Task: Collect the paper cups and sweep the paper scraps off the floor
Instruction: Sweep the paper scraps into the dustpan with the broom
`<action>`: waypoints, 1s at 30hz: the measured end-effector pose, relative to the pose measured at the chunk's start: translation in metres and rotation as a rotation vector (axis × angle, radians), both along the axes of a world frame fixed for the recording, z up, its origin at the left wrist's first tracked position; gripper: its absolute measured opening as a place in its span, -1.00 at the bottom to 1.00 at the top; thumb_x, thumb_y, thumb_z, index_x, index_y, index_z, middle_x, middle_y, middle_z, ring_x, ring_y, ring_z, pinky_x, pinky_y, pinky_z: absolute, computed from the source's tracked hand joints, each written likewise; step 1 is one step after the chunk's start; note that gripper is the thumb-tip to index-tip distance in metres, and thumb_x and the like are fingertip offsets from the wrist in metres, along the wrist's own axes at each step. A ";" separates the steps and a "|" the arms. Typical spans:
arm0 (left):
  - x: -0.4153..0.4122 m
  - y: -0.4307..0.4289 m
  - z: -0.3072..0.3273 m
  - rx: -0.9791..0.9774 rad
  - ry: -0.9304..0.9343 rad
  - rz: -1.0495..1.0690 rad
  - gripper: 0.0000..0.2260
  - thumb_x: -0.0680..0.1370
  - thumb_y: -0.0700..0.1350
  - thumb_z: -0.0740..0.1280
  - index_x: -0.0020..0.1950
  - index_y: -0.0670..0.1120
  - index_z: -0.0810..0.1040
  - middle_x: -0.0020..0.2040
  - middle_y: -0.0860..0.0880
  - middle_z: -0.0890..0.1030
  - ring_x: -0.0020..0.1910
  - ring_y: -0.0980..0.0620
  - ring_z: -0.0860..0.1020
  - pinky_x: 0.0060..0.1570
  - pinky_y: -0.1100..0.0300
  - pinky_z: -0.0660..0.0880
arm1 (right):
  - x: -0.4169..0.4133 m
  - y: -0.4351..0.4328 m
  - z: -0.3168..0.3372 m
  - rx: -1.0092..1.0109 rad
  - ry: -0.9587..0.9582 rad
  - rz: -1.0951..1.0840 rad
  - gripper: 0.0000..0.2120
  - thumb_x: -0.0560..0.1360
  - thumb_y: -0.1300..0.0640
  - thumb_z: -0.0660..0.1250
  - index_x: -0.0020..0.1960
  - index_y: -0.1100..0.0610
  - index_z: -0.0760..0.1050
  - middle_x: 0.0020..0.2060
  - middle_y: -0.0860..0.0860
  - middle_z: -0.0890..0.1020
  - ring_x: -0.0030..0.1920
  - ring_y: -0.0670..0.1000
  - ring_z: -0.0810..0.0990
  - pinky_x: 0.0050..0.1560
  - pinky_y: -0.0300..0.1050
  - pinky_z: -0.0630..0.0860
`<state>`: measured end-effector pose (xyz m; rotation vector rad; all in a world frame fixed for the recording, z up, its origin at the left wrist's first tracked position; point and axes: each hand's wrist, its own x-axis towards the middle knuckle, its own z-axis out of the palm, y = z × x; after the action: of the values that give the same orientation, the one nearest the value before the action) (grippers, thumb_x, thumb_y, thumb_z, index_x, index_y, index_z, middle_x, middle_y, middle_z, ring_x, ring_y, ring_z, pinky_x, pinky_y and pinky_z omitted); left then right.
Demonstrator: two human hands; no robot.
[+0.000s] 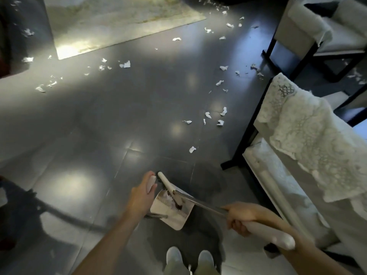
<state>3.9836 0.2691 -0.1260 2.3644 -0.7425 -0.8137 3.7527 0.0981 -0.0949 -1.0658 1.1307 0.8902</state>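
Observation:
Several white paper scraps (207, 114) lie scattered over the dark tiled floor, more of them near the rug (125, 64) and by the chairs. My left hand (142, 192) grips the white handle of a dustpan (170, 212) that rests on the floor just in front of my feet. My right hand (241, 217) holds the long handle of a broom (200, 203), whose dark-bristled head lies in the pan's mouth. No paper cup shows in this view.
A chair draped with white lace cloth (309, 135) stands close at the right, a second chair (315, 32) behind it. A pale rug (111, 22) lies at the top left. A dark cable (65, 217) crosses the floor at lower left. My shoes (188, 257) are at the bottom.

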 end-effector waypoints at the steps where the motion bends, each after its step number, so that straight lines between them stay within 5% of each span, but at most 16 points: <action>1: 0.005 -0.002 0.001 -0.010 0.001 -0.010 -0.76 0.62 -0.05 0.20 0.29 0.09 0.36 -0.09 -0.14 0.55 -0.32 0.09 0.47 -0.41 0.31 0.33 | 0.005 -0.002 0.009 -0.053 -0.020 0.012 -0.61 0.50 0.37 0.19 0.28 0.09 0.44 -0.60 -0.03 0.38 -0.63 -0.14 0.33 -0.59 -0.33 0.33; 9: 0.058 -0.050 0.005 -0.056 -0.040 -0.057 -0.75 0.61 -0.04 0.22 0.29 0.03 0.38 -0.07 -0.09 0.56 -0.20 0.01 0.49 -0.25 0.21 0.33 | 0.047 -0.066 0.014 -0.243 -0.122 -0.108 -0.45 0.47 0.43 0.17 0.44 0.21 0.27 -0.48 0.04 0.30 -0.60 -0.12 0.28 -0.60 -0.30 0.31; 16: 0.111 -0.136 -0.003 -0.101 -0.035 -0.035 -0.76 0.59 -0.05 0.24 0.11 0.28 0.28 0.03 -0.05 0.55 0.00 -0.08 0.54 -0.07 0.15 0.40 | 0.094 -0.162 -0.040 -0.457 -0.145 -0.115 -0.51 0.48 0.34 0.21 0.39 0.14 0.30 -0.40 0.06 0.44 -0.49 -0.06 0.40 -0.55 -0.25 0.40; 20: 0.138 -0.187 -0.007 -0.119 -0.042 -0.075 -0.75 0.58 -0.04 0.24 0.07 0.30 0.26 -0.05 -0.06 0.58 -0.09 -0.05 0.56 -0.12 0.14 0.41 | 0.118 -0.210 -0.075 -0.518 -0.077 -0.065 -0.59 0.50 0.29 0.16 0.34 0.20 0.32 -0.33 0.09 0.51 -0.45 -0.03 0.46 -0.50 -0.23 0.44; 23: 0.148 -0.214 -0.007 -0.112 -0.066 -0.088 -0.73 0.59 -0.10 0.25 0.08 0.26 0.26 -0.13 -0.12 0.57 -0.19 -0.08 0.53 -0.21 0.12 0.39 | 0.124 -0.225 -0.099 -0.505 0.013 -0.001 -0.50 0.53 0.25 0.13 0.45 0.19 0.16 -0.07 0.16 0.51 -0.41 -0.02 0.47 -0.49 -0.24 0.46; 27: 0.157 -0.232 -0.006 -0.121 -0.138 -0.084 -0.75 0.57 -0.16 0.29 0.12 0.19 0.40 -0.14 -0.08 0.55 -0.14 -0.12 0.55 -0.24 0.19 0.30 | 0.124 -0.234 -0.122 -0.496 0.056 0.098 -0.60 0.53 0.24 0.17 0.36 0.27 0.35 0.27 0.21 0.48 0.06 0.10 0.55 0.03 -0.13 0.47; 30: 0.164 -0.242 -0.010 -0.089 -0.149 -0.071 -0.73 0.57 -0.16 0.30 0.27 -0.04 0.47 -0.09 -0.05 0.56 -0.01 -0.18 0.58 -0.16 0.22 0.29 | 0.130 -0.233 -0.116 -0.498 0.021 0.150 -0.61 0.51 0.16 0.24 0.32 0.19 0.37 0.28 0.17 0.49 0.20 0.13 0.53 -0.02 -0.16 0.47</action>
<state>4.1480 0.0273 -0.1361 2.3480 -0.9093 -0.6247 3.8829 -0.1347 -0.2112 -1.5666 1.3403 0.7519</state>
